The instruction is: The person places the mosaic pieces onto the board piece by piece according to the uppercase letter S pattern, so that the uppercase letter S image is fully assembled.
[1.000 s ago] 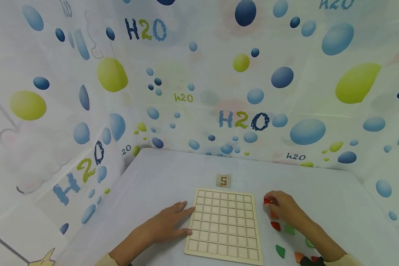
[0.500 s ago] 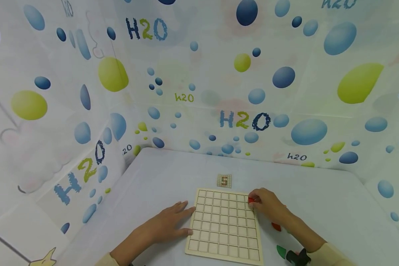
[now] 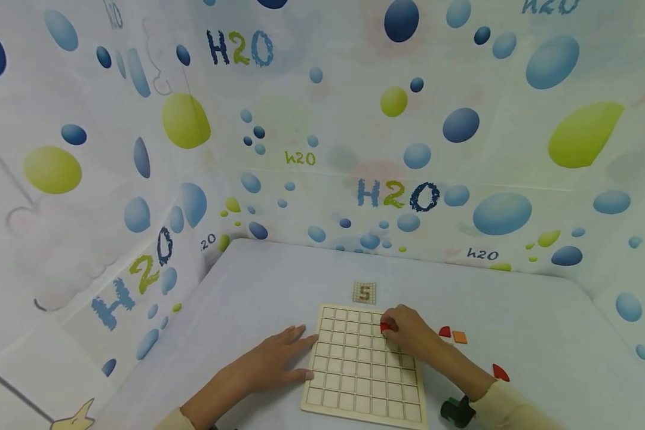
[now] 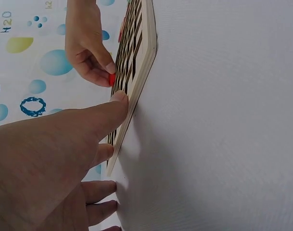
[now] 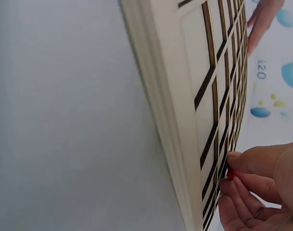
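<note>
A: What do I have in the right hand?

B: From my end, I see the right hand (image 3: 411, 332) pinching a small red piece (image 3: 384, 328) between thumb and fingers. I have it over the board (image 3: 349, 385), by the top rows and right of the middle. The right wrist view shows the piece close to the grid, but I can't tell whether it touches.

A: And the left hand?

B: I see the left hand (image 3: 271, 362) holding nothing, wide, with its fingers stretched and spread. Its thumb and a fingertip touch the board's left edge.

A: How does the board lie on my feed?

B: Flat on the tabletop (image 3: 263, 280), one long side toward each hand. It's pale, with dark lines marking the squares. Just beyond its far edge I see a small card (image 3: 364, 292) with a reddish S on a grid.

A: What do I have off to the right?

B: A red quarter (image 3: 444, 331) just beside an orange square (image 3: 459, 337), both past the right hand. Nearer the sleeve (image 3: 507, 406) I see another red quarter (image 3: 500, 372). Behind everything, the wall (image 3: 328, 107) shows blue and lime dots and H2O lettering.
</note>
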Demonstrator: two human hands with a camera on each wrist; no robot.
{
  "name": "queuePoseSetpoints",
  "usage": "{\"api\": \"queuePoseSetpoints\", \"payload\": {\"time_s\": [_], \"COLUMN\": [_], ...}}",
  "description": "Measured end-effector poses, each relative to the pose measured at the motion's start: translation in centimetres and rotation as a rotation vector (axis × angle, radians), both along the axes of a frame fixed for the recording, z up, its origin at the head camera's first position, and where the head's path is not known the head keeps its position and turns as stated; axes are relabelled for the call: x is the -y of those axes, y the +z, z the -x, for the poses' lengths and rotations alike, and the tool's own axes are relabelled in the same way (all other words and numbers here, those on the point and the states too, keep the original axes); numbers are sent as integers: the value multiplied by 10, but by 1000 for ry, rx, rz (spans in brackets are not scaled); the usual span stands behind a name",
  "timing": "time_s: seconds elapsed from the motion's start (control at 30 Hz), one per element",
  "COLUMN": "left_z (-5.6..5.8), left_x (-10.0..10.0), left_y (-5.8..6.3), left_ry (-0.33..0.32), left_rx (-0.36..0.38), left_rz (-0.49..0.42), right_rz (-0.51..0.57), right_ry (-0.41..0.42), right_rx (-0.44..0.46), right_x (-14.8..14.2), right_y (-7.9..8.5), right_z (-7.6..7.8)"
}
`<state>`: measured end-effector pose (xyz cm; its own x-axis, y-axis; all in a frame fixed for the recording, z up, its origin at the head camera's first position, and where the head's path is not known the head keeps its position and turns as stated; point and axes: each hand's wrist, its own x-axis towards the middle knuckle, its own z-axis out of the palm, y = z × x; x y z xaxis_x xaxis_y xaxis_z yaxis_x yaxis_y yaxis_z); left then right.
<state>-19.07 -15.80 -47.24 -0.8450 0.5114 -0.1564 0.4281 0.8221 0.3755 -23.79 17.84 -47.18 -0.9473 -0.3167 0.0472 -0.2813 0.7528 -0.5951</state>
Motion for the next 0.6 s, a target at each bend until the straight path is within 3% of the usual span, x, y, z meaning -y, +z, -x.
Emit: {"api": "queuePoseSetpoints", "payload": {"time_s": [0.6], "left_z": [0], "left_x": [1], "left_y": [0], "left_ry": [-2], "left_rx": [1], "left_rz": [5], "right_rz": [24], "right_ry": [62], "right_rx": [-29], "right_x": [16], "right_y": [-2], "right_z": [-4]}}
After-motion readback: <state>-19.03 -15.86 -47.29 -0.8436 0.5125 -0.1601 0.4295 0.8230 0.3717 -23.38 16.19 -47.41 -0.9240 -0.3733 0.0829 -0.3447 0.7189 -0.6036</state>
